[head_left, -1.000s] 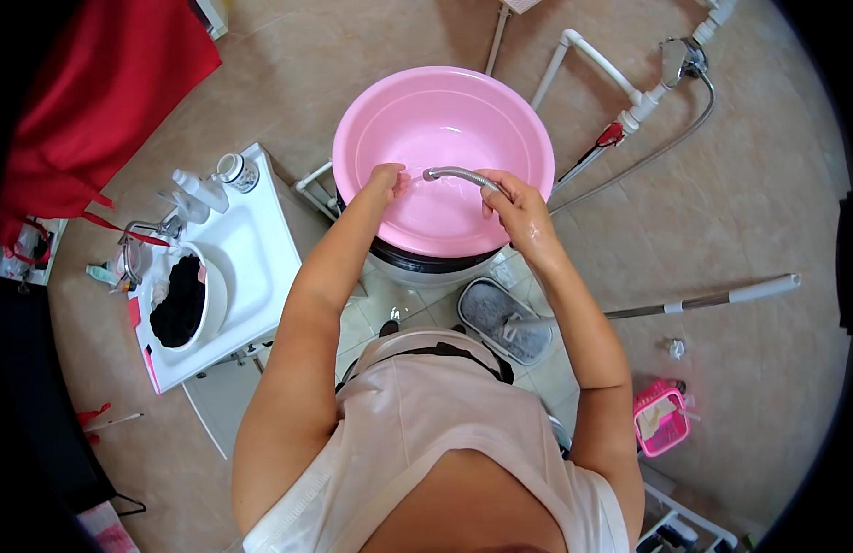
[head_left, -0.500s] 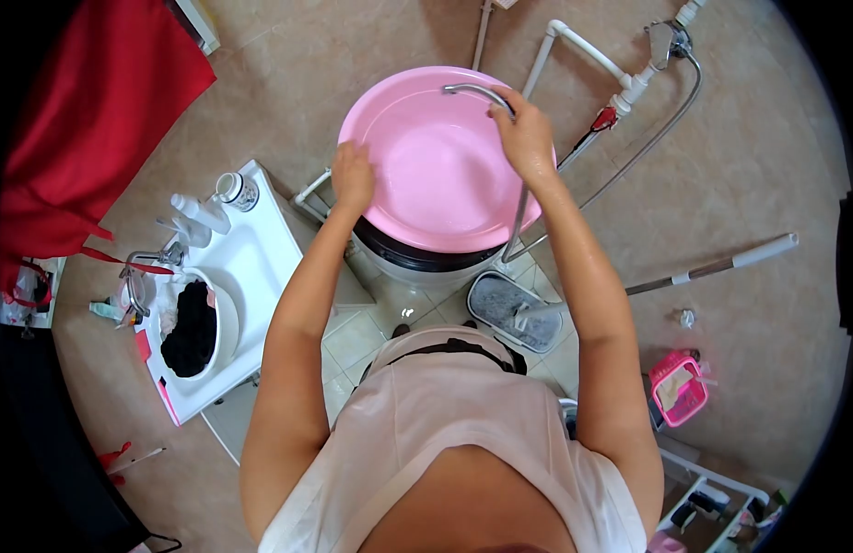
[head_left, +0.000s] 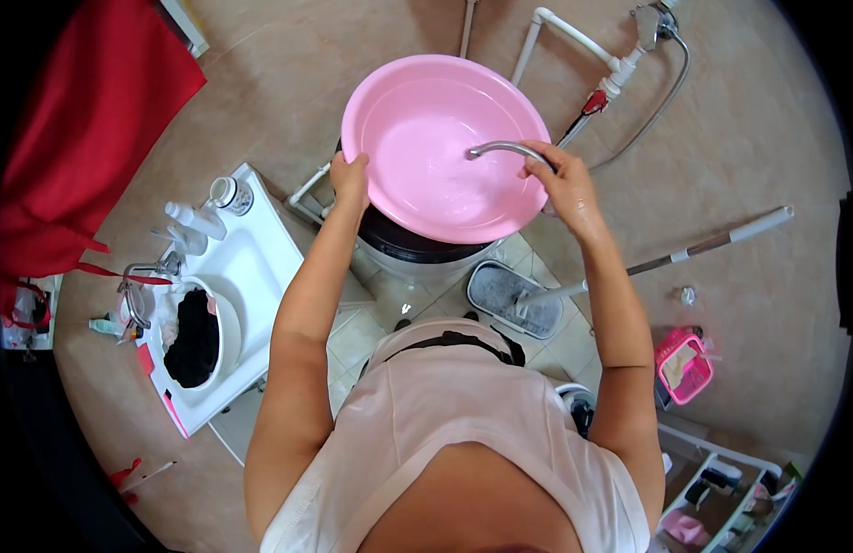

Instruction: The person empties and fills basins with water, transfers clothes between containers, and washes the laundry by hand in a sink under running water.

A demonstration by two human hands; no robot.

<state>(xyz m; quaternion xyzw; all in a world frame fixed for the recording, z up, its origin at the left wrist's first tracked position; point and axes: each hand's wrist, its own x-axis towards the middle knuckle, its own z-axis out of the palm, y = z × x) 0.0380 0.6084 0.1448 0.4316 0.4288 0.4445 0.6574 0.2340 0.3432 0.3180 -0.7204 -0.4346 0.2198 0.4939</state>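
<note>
A large pink basin (head_left: 417, 207) rests, slightly tilted, on top of a round black-and-white drum-like container (head_left: 417, 253). Its left rim is gripped by my left hand (head_left: 351, 180), thumb on the inside. My right hand (head_left: 563, 184) is closed round a curved metal spout (head_left: 500, 147) at the basin's right rim. The spout's tip points into the basin, where there seems to be a little water. Some of my right fingers are hidden below the rim, so I cannot tell whether they also touch the basin.
Left, a white sink (head_left: 251, 267) holds a white tub (head_left: 228, 336) with dark cloth; bottles (head_left: 196, 218) stand on its edge. A grey mop bucket (head_left: 514, 300) with a mop handle (head_left: 703, 247) lies below right. White pipes (head_left: 583, 41) and a metal hose (head_left: 671, 97) run along the wall.
My right hand has brought the spout lower and to the right, nearer the basin's right rim. My left hand has closed on the left rim, and the basin has tilted and shifted slightly.
</note>
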